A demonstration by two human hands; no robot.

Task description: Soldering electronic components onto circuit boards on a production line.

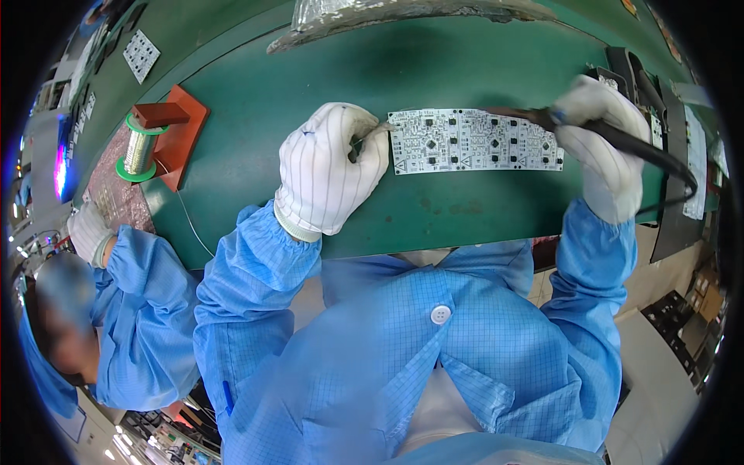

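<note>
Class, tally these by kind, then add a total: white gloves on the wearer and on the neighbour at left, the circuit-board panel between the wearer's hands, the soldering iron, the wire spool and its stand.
White gloves: 3 (left hand, right hand, co-worker's visible hand)
Circuit-board panel: 1
Soldering iron: 1
Wire spool: 1
Red-brown stand: 1
Total: 7

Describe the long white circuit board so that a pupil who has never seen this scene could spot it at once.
On the green tabletop, find the wearer's gloved left hand and right hand. The long circuit board lies between them, its left end by the left hand. Unlike the small, squarish board near the picture's upper left, it is a long strip in repeating sections.
</note>
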